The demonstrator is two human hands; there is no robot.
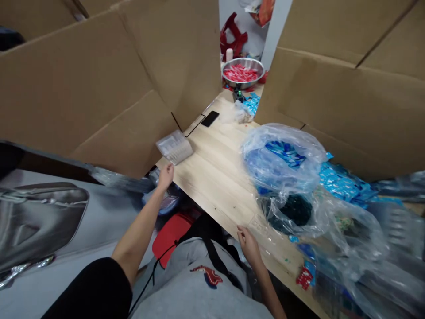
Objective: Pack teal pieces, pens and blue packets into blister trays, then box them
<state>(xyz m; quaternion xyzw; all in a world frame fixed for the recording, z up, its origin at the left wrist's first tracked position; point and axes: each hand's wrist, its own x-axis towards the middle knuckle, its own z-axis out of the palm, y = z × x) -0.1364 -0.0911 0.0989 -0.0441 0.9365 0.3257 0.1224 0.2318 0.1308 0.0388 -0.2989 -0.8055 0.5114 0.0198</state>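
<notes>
My left hand (165, 177) is closed at the table's left edge, its fingers pinching the near corner of a clear plastic packet (175, 148). The packet is see-through with whitish ridges or print; what is inside is too blurred to tell. It is tilted beside the cardboard wall. My right hand (249, 243) rests at the front edge of the wooden table (212, 164), fingers loosely bent and a little apart, holding nothing. Closest to it is a clear bag of dark green pieces (295, 210).
Cardboard panels (109, 88) wall both sides. A large clear bag of blue pieces (283, 155) lies on the right, near blue wrappers (345, 181). Farther back are a black phone (210, 118) and a steel bowl (260, 76) of red-and-white pieces. A red stool (171, 235) stands below.
</notes>
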